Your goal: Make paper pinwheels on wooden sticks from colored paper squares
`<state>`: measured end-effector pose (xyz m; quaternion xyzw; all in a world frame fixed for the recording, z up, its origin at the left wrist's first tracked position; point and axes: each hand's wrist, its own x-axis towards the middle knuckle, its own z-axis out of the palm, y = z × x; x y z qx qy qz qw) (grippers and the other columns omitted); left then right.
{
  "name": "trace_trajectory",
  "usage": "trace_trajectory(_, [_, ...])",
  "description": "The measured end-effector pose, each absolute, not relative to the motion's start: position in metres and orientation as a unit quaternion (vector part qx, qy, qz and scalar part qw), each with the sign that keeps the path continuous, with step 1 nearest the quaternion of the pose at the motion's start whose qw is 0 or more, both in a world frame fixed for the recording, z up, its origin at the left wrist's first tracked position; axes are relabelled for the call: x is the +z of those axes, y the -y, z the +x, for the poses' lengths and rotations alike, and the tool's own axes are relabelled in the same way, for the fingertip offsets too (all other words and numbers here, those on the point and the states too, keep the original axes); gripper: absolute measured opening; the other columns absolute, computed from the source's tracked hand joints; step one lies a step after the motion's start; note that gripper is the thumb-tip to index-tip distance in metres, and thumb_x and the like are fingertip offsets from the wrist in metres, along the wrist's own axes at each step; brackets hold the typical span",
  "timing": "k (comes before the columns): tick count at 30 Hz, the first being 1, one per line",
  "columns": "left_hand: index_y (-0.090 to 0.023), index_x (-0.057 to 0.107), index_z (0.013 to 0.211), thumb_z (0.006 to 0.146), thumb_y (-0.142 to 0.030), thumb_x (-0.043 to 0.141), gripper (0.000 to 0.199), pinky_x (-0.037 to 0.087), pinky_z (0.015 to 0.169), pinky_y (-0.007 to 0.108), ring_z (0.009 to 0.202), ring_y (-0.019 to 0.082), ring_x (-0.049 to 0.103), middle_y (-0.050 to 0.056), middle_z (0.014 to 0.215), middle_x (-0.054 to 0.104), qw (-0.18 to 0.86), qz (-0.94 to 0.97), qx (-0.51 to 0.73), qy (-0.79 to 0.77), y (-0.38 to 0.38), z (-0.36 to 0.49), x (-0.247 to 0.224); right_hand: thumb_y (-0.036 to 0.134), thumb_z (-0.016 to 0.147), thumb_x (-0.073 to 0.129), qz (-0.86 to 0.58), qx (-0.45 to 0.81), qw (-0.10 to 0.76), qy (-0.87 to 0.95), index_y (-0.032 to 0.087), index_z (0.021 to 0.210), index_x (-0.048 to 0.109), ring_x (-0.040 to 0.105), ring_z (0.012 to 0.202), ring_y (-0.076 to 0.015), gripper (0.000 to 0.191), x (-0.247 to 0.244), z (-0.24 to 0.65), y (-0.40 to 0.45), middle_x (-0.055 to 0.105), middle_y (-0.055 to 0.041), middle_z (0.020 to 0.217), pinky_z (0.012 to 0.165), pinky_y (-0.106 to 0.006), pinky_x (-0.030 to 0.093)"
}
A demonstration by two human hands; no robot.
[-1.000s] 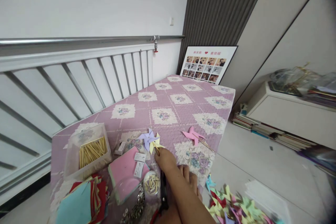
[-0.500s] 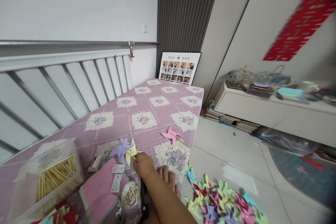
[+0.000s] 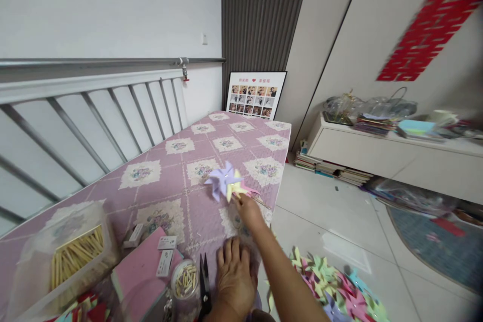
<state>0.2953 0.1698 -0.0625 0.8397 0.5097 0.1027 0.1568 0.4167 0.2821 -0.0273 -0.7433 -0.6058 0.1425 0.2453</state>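
Note:
My right hand (image 3: 249,210) is closed on two paper pinwheels, one purple (image 3: 223,181) and one pale yellow (image 3: 234,186). It holds them by the stick end, raised above the bed-like surface. A pink pinwheel (image 3: 249,190) with a stick lies just behind them, partly hidden. My left hand (image 3: 234,271) rests palm down near the front edge, fingers spread, with nothing in it. Left of it lie black scissors (image 3: 205,287) and a round tub (image 3: 184,280) of short pale sticks.
Farther left are pink paper sheets (image 3: 139,274) with small white boxes (image 3: 164,263) and a clear bin (image 3: 107,256) of wooden sticks. Many finished pinwheels (image 3: 332,282) lie heaped on the floor at right. A low cabinet (image 3: 377,148) stands beyond.
My right hand has carried the purple and yellow pinwheels away and to the right, towards the pink one. My left hand now shows flat beside the scissors, less covered by the right arm.

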Motion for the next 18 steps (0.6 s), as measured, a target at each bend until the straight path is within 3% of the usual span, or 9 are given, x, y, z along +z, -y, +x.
trace_trajectory(2, [-0.023,0.055,0.122,0.086,-0.037,0.054,0.039,0.023,0.112,0.052,0.136,0.03,0.03,0.009,0.144,0.043,0.176,0.833,0.114,-0.513,-0.168,0.293,-0.065,0.032,0.095,0.04,-0.759,0.127,0.236,0.594,0.018,0.099,0.069,0.063,0.084,-0.0194,0.032,-0.024,0.456,-0.28,0.072,-0.0087,0.097,0.07,-0.024,0.04])
trace_trajectory(5, [-0.023,0.054,0.122,0.083,-0.037,0.052,0.041,0.018,0.112,0.051,0.136,0.029,0.028,0.008,0.146,0.041,0.197,0.828,0.117,-0.511,-0.168,0.291,-0.065,0.037,0.094,0.042,-0.782,0.119,0.203,0.577,0.018,0.097,0.07,0.063,0.08,-0.0208,0.035,-0.027,0.499,-0.276,0.072,-0.0102,0.092,0.066,-0.026,0.039])
trace_trajectory(9, [-0.023,0.055,0.119,0.082,-0.037,0.049,0.04,0.017,0.112,0.05,0.134,0.029,0.028,0.008,0.144,0.041,0.2,0.827,0.118,-0.511,-0.17,0.291,-0.061,0.041,0.092,0.045,-0.786,0.128,0.158,0.583,0.019,0.098,0.072,0.064,0.08,-0.022,0.035,-0.042,0.522,-0.275,0.072,-0.0101,0.089,0.063,-0.026,0.038])
trace_trajectory(18, [-0.024,0.053,0.121,0.082,-0.036,0.048,0.041,0.016,0.112,0.05,0.135,0.029,0.027,0.008,0.145,0.041,0.202,0.825,0.125,-0.512,-0.17,0.292,-0.065,0.039,0.092,0.047,-0.801,0.106,0.124,0.576,0.021,0.111,0.068,0.065,0.086,-0.0231,0.034,-0.064,0.517,-0.277,0.067,-0.0121,0.105,0.067,-0.027,0.041])
